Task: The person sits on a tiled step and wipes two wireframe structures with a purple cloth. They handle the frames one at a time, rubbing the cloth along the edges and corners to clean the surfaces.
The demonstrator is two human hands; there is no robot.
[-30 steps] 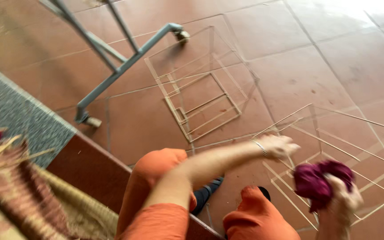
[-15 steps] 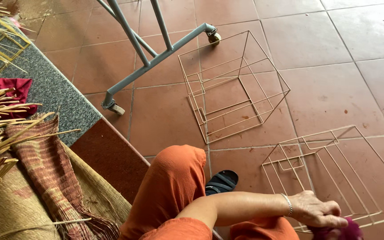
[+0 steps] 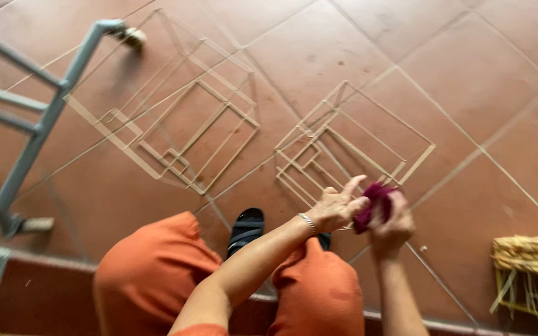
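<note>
Both hands, left hand (image 3: 337,208) and right hand (image 3: 392,223), are closed round a dark red cloth (image 3: 372,199) above an empty wire frame (image 3: 350,146) on the tile floor (image 3: 481,81).

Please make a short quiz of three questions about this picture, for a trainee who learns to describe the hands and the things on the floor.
1. True or false: both hands hold the dark red cloth.
2. Which thing lies nearest to the hands? A) the wire frame on the right B) the grey metal stand C) the woven straw basket
3. Fill in: the bracelet is on the ___ wrist.

Key:
1. True: the left hand and the right hand meet around it.
2. A
3. left
</note>
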